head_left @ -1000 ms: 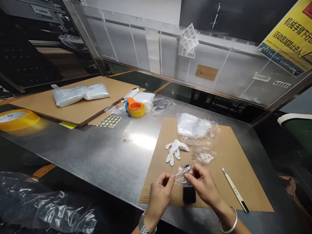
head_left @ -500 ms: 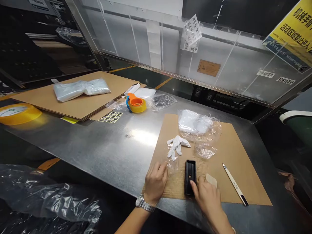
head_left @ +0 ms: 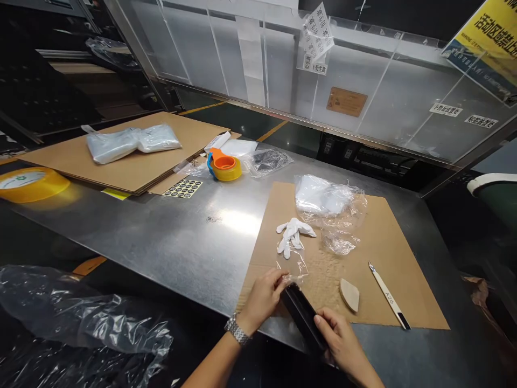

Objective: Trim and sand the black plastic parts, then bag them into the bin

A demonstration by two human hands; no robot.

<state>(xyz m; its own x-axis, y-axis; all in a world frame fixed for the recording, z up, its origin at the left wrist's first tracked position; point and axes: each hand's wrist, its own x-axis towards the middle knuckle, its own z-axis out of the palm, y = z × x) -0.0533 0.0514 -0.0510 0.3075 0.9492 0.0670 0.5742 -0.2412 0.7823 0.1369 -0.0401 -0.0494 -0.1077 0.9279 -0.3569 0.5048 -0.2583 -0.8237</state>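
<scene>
A black oblong tray [head_left: 304, 317] hangs tilted over the front edge of the cardboard sheet [head_left: 398, 237]. Its lower right end is gripped by my right hand [head_left: 343, 342], thumb on top. My left hand [head_left: 264, 296] pinches a thin clear plastic bag [head_left: 298, 265] at the tray's upper left end. A beige wedge-shaped piece [head_left: 349, 295] lies on the cardboard right of the tray. Farther right rests a white craft knife [head_left: 388, 295] marked A26. Crumpled white gloves [head_left: 294, 233] lie behind my left hand.
Behind the gloves are clear bags with white contents [head_left: 323, 196]. An orange tape dispenser [head_left: 225, 164], a sticker sheet [head_left: 183, 188], stacked cardboard [head_left: 133, 180] with plastic packs [head_left: 133, 143] and a yellow tape roll [head_left: 34, 184] stand on the metal table [head_left: 181, 242].
My right hand has taken hold of the black tray, which has lifted, tilted and moved toward the front edge. My left hand now meets its upper end. The beige piece is fully exposed.
</scene>
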